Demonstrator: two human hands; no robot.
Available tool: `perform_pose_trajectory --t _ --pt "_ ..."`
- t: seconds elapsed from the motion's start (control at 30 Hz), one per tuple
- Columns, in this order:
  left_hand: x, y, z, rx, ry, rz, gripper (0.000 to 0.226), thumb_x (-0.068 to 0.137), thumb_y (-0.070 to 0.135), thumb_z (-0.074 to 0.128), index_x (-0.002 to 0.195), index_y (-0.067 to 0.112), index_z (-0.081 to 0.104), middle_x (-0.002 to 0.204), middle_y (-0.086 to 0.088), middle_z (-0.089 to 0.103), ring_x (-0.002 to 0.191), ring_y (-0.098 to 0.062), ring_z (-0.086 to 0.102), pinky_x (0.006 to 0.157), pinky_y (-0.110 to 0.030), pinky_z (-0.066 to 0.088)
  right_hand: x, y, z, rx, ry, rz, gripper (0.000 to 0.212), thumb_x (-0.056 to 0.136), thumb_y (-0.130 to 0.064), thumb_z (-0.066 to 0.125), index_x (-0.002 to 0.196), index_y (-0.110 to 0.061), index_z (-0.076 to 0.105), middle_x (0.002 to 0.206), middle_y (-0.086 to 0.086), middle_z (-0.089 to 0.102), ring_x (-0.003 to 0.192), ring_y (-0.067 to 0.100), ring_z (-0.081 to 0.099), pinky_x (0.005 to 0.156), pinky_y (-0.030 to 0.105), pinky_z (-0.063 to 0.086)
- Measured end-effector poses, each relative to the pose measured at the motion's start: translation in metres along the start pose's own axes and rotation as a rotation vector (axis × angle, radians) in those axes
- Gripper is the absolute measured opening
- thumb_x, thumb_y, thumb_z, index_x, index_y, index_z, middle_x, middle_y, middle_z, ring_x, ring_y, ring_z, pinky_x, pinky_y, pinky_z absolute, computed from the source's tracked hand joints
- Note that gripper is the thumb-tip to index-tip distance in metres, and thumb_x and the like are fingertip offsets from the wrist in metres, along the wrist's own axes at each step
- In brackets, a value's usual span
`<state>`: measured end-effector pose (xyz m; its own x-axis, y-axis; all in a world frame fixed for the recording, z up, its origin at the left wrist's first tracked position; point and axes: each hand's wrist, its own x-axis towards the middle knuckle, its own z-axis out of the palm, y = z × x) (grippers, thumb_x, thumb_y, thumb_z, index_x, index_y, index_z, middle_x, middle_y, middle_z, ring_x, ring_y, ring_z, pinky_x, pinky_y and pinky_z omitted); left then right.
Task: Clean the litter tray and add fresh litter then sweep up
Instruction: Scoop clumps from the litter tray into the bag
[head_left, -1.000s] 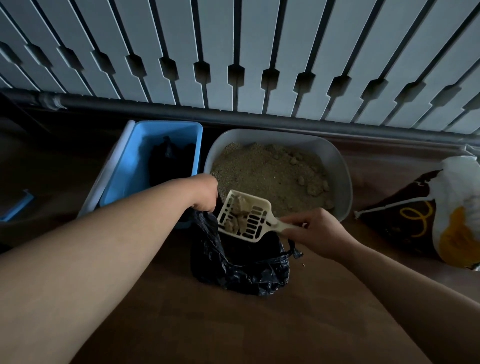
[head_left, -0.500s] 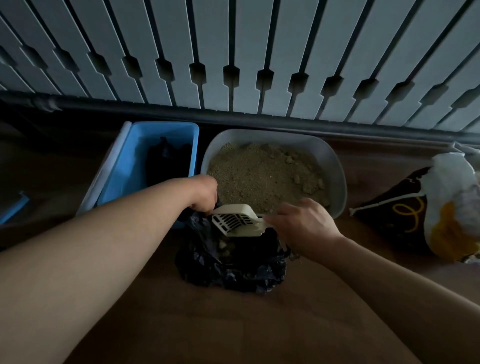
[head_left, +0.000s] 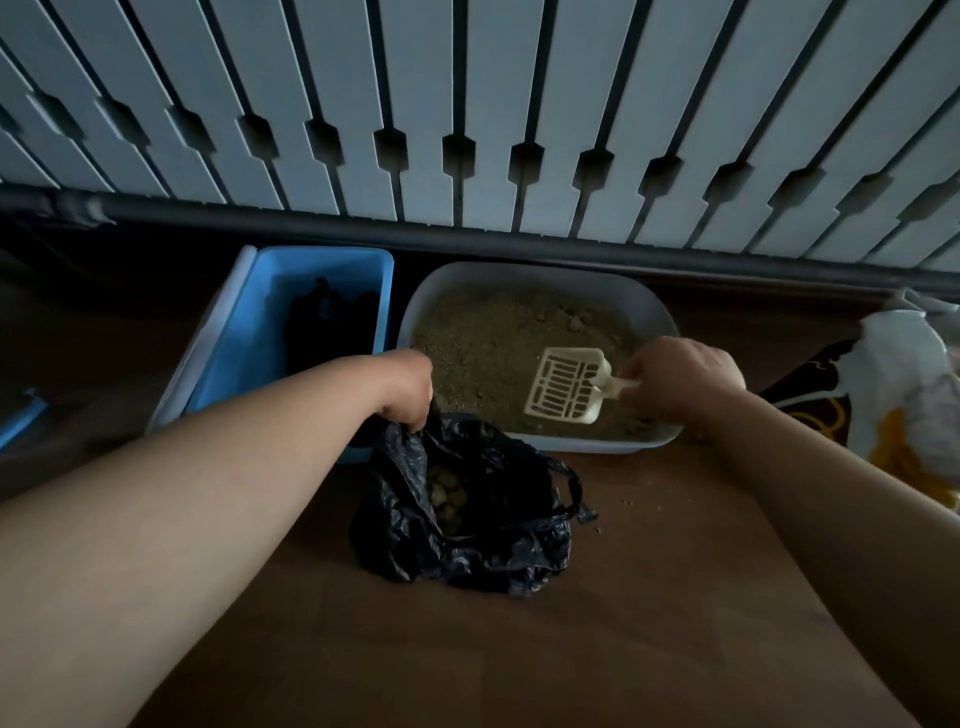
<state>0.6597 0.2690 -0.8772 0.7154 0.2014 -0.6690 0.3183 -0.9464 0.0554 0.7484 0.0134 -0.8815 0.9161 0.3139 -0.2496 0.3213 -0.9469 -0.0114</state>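
As left hand (head_left: 404, 387) grips bag (head_left: 498, 551), scoop (head_left: 566, 387) in right hand (head_left: 685, 379)

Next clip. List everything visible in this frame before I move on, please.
litter tray: one, pale grey, on the floor below the slats, sandy litter inside
scoop: one, cream, over the tray's litter
bag: one, black, open on the floor before the tray, clumps inside
box: one, blue, left of the tray, something dark inside
litter sack: one, brown, white and yellow, far right
spilled grains: few, pale, floor right of the bag
slatted panel: one, white, behind everything
left hand: one, grips the bag's edge
right hand: one, holds the scoop's handle
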Motion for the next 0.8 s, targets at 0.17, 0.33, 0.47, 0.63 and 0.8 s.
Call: perform_pose_trajectory --t 0.17,0.33,0.47,0.63,0.8 --pt "0.02 -0.002 0.003 -0.084 -0.013 0.061 0.038 0.082 0.008 0.07 0.118 0.006 0.061 0.116 -0.01 0.065 0.106 -0.024 0.063 0.094 -0.039 0.053 0.015 -0.013 0.008 -0.194 -0.011 -0.024 0.011 0.089 -0.022 0.059 0.093 -0.02 0.068 0.087 -0.001 0.066 0.084 0.02 0.062 0.069 0.03 0.043" --pt "0.029 -0.005 0.005 -0.111 -0.024 0.072 0.036 0.084 0.01 0.068 0.119 0.004 0.063 0.119 -0.01 0.066 0.109 -0.024 0.062 0.094 -0.036 0.051 0.03 -0.024 0.004 -0.252 -0.096 -0.063 0.012 0.085 -0.027 0.068 0.092 -0.018 0.068 0.079 -0.002 0.062 0.078 0.017 0.061 0.068 0.029 0.043" --pt "0.033 -0.007 0.005 -0.11 -0.029 0.071 0.038 0.083 0.009 0.069 0.12 0.003 0.063 0.122 -0.012 0.065 0.11 -0.025 0.062 0.093 -0.035 0.05 0.039 -0.018 0.02 -0.084 -0.199 -0.047 0.02 0.082 -0.035 0.07 0.097 -0.023 0.073 0.082 -0.005 0.066 0.078 0.015 0.062 0.068 0.03 0.046" --pt "0.04 -0.01 0.005 -0.138 -0.028 0.07 0.038 0.081 0.007 0.07 0.119 0.003 0.064 0.119 -0.011 0.066 0.109 -0.025 0.063 0.094 -0.037 0.051 0.043 -0.026 0.052 0.163 -0.251 -0.025 0.022 0.084 -0.038 0.067 0.102 -0.026 0.074 0.081 -0.006 0.065 0.076 0.013 0.061 0.061 0.026 0.045" --pt "0.046 -0.016 0.007 -0.099 -0.003 0.07 0.037 0.079 0.015 0.071 0.116 0.01 0.066 0.114 -0.006 0.068 0.104 -0.022 0.065 0.09 -0.034 0.054 0.035 -0.049 0.078 0.379 -0.187 0.028 0.018 0.086 -0.036 0.066 0.098 -0.028 0.076 0.075 -0.006 0.066 0.069 0.013 0.06 0.053 0.026 0.044"
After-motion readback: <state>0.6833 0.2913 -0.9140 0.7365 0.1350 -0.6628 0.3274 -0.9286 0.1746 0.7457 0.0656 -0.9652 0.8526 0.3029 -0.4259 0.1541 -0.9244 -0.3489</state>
